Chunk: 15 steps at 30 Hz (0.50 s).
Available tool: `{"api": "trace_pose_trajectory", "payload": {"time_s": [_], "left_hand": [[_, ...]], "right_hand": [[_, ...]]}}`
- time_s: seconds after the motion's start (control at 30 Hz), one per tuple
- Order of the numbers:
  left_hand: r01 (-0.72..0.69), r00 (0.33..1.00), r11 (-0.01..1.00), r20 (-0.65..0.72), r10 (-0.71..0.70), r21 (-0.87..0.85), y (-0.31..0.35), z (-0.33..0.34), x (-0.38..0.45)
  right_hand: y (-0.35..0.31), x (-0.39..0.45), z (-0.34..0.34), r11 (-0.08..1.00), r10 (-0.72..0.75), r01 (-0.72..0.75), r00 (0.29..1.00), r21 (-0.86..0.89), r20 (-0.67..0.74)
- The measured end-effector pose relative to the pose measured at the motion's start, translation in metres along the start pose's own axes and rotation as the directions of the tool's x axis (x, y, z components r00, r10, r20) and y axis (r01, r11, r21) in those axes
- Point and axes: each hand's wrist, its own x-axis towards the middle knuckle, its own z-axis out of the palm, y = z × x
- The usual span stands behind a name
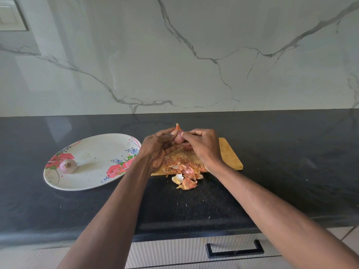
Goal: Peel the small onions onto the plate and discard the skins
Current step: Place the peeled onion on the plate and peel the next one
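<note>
Onion sits pinched between both hands above the far edge of the cutting board; my left hand cradles it with curled fingers while my right hand nips at the skin near the top. I judge a firm hold and short pulls toward the root will strip it cleanly. Skins pile on the board's near edge, some spilled onto the counter. One peeled onion rests on the plate at the left; nothing blocks that path.
</note>
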Motion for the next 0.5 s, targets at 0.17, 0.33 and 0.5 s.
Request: {"api": "trace_pose_trajectory", "payload": {"time_s": [0.17,0.33,0.5], "left_hand": [[-0.011,1.0,1.0,0.018,0.01,0.026,-0.0009,0.0024,-0.0034],[0.002,1.0,1.0,0.004,-0.002,0.017,-0.0012,-0.001,-0.0009],[0.008,1.0,1.0,0.007,-0.008,0.019,-0.0014,0.0002,-0.0008]], "right_hand": [[0.0013,0.0023,-0.0016,0.982,0.132,-0.133,0.991,0.137,0.012],[0.003,0.0022,-0.0014,0.967,0.168,-0.165,0.986,0.192,0.002],[0.0042,0.0034,-0.0027,0.972,0.171,-0.163,0.985,0.169,-0.036]]}}
